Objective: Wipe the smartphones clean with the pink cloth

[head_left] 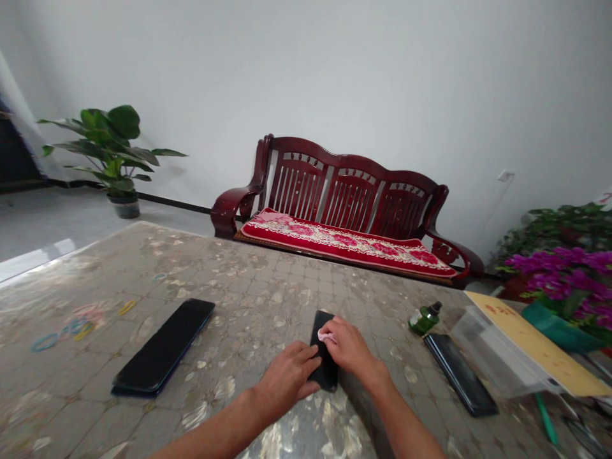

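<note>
A dark phone (pixel 327 376) lies on the patterned tablecloth (pixel 248 319), between my two hands. My left hand (pixel 289 376) rests at its left edge, fingers apart, with the fingertips touching the phone. Over the upper part of the phone is my right hand (pixel 347 344), its fingers closed on a small pink cloth (pixel 326 336) that is pressed against the screen. Part of the phone is hidden under the fingers.
Stacked dark phones (pixel 165 347) lie at left, near coloured rubber bands (pixel 81 324). At right are a green bottle (pixel 424 318), another dark phone (pixel 459 375), a clear plastic box (pixel 497 350) and purple flowers (pixel 568 274). A wooden bench (pixel 354 191) stands behind the table.
</note>
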The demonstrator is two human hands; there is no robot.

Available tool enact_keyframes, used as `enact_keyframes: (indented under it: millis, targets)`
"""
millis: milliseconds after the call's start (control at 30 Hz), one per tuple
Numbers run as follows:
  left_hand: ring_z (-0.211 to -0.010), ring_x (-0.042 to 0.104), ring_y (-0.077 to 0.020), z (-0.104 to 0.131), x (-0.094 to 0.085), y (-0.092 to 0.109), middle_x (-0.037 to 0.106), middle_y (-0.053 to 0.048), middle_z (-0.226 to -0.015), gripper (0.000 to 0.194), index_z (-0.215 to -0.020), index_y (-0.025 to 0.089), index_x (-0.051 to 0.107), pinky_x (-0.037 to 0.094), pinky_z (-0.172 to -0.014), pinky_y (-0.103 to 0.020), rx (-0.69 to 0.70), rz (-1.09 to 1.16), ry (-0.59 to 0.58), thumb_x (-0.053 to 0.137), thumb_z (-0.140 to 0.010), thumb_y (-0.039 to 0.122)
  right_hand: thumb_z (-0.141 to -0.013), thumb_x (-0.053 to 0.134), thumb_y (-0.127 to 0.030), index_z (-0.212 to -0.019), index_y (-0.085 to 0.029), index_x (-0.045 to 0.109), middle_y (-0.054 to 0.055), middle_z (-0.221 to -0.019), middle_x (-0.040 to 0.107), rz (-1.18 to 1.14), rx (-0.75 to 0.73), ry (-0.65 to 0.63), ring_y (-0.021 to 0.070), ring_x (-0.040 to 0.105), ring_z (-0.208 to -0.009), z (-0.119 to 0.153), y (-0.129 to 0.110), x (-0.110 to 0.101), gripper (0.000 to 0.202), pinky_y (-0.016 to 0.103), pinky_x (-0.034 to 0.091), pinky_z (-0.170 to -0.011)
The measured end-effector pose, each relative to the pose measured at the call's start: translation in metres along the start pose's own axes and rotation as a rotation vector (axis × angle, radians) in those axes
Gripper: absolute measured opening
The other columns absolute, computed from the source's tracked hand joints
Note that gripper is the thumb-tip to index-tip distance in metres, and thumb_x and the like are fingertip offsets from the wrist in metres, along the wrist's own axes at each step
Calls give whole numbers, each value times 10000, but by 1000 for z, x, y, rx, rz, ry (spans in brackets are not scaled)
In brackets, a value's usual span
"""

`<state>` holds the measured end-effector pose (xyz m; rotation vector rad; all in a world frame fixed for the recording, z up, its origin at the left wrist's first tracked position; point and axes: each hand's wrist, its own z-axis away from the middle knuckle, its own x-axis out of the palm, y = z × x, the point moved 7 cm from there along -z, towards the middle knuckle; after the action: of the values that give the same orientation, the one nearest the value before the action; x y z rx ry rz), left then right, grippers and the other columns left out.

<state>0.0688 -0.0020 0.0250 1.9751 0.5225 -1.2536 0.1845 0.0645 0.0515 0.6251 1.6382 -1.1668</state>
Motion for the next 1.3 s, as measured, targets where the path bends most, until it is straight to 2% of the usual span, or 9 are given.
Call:
enact_keyframes:
  millis: [233,400,533,767,1000,1200,1300]
  targets:
    - [-1104,631,-291,0,1,0,664,-110,-1283,389,-1150,180,686,514,-986,-416,0,-24,2,805,-793,281,-879,506,-113,-951,-212,692,45,-1004,658,67,83,85,176,610,-960,-11,14,-8,223,241,401,-810]
    - [-1105,630,-285,0,-1,0,672,-100,-1270,358,-1128,189,693,516,-981,-410,-9,-20,8,800,-797,275,-843,526,-97,-938,-216,670,32,-978,650,6,39,51,164,605,-919,2,14,-3,209,230,401,-791]
    - [-1090,634,-285,0,-1,1,678,-96,-1260,367,-1123,181,693,517,-978,-408,-4,-10,9,810,-787,272,-862,527,-120,-947,-218,673,24,-979,654,-43,4,22,152,606,-901,7,13,-3,196,224,396,-779]
    - [-1090,639,-296,0,-1,0,673,-106,-1270,366,-1115,184,699,528,-966,-421,-8,-14,7,815,-778,264,-863,503,-94,-952,-208,655,45,-1008,644,85,89,95,175,596,-957,-5,21,-8,210,244,391,-809]
    - [-1096,632,-291,1,0,1,674,-102,-1268,372,-1128,180,696,523,-974,-414,-6,1,3,811,-780,249,-835,524,-94,-939,-209,638,27,-975,643,17,27,8,157,598,-913,12,13,-2,193,225,388,-779]
    - [-1103,633,-285,1,1,-1,666,-105,-1281,311,-1137,202,695,523,-968,-422,-9,-4,16,745,-842,287,-875,483,-98,-957,-200,643,54,-1019,640,119,107,72,180,588,-957,-7,22,-9,207,250,384,-811]
    - [-1105,628,-288,0,1,-2,665,-101,-1282,323,-1140,202,692,517,-971,-420,-15,-4,4,757,-834,284,-872,489,-96,-946,-200,642,58,-1014,642,116,117,76,181,588,-949,-7,22,-10,200,251,388,-811]
